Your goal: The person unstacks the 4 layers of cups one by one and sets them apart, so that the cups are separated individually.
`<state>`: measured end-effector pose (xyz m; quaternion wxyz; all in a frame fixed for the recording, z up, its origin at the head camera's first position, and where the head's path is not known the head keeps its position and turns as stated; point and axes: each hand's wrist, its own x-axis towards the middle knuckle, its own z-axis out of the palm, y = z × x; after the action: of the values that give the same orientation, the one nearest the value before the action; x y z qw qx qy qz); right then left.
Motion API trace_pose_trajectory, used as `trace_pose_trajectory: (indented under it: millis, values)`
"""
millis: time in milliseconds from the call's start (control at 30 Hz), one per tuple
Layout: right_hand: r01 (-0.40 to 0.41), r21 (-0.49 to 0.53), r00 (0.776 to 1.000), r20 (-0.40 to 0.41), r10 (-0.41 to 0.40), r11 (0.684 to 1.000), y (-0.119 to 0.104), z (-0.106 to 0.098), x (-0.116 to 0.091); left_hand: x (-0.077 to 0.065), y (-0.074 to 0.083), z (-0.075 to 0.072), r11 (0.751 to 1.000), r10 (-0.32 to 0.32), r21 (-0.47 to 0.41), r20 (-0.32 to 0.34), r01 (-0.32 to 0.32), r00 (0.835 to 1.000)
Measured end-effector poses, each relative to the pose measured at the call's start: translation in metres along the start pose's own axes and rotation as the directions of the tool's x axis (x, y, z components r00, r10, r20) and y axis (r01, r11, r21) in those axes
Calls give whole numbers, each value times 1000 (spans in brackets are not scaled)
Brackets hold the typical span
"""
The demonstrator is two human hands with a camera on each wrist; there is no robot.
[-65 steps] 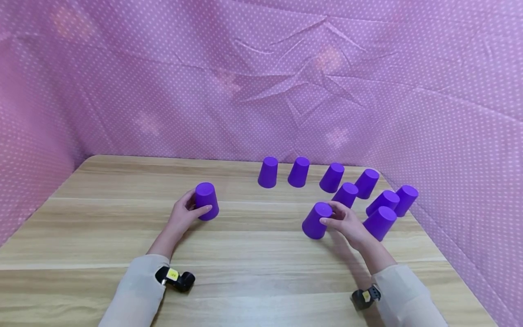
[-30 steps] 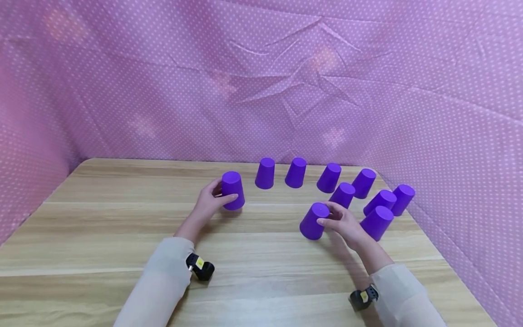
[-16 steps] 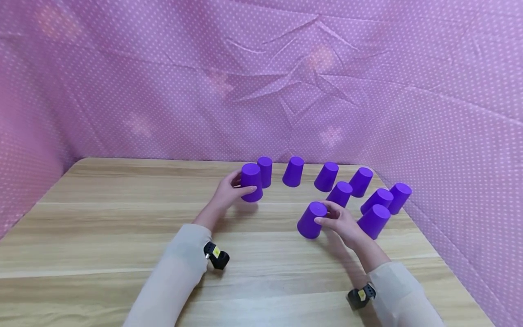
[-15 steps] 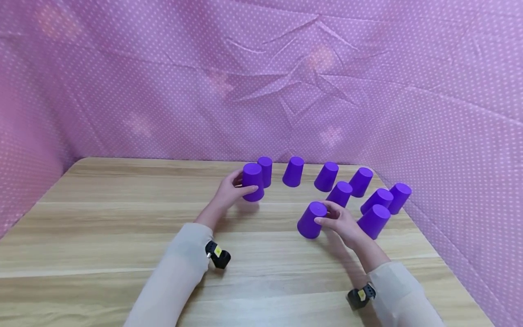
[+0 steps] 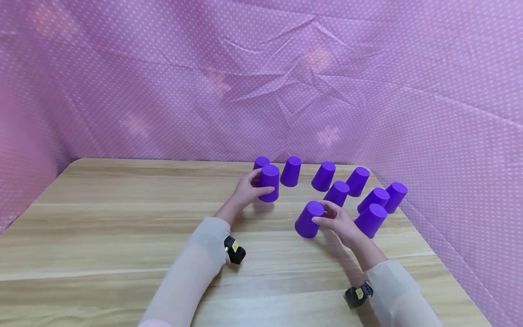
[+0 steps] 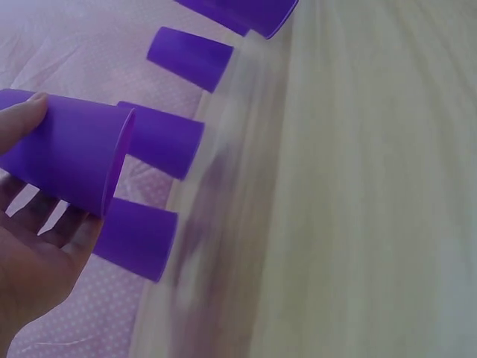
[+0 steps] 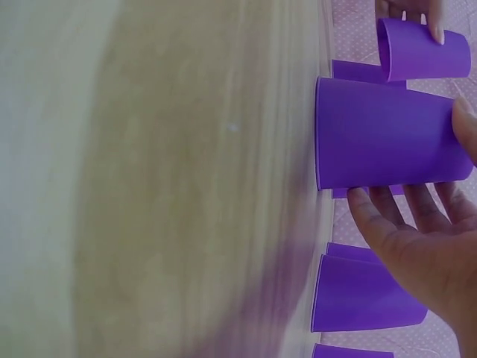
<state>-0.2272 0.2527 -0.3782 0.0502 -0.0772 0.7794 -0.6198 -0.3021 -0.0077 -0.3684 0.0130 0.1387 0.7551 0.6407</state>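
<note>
My left hand grips an upside-down purple cup, thumb on the near side and fingers behind. In the left wrist view this cup's rim hangs clear of the table, with a shadow below. It partly hides a back-row cup in the head view. Further right, my right hand holds another upside-down purple cup between thumb and fingers. In the right wrist view that cup stands with its rim at the tabletop.
Several more upturned purple cups stand on the wooden table: a back row including one cup, and a right-hand group with one cup close beside my right wrist. A pink dotted cloth hangs behind and along the sides.
My left hand has carried its cup rightward and somewhat farther back, from left of the back row to in front of its leftmost cup. My right hand keeps holding its cup in place.
</note>
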Motion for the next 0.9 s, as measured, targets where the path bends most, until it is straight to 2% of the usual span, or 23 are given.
trace_pose_trajectory:
  millis: [200,433,700,900]
  values:
    - [4,48,1000,14,-5,999,1,1,-1,2,-10,16,1000,-9,-10,0,9,1000]
    - [0,20,1000,6,0,1000,2,-1,-1,7,-15,29,1000,-9,-8,-2,9,1000]
    - [13,12,1000,2,-13,1000,4,-2,-1,13,-18,46,1000,21,9,33,-22,999]
    - [11,27,1000,5,-11,1000,3,-2,2,16,-22,56,999,-35,22,39,34,999]
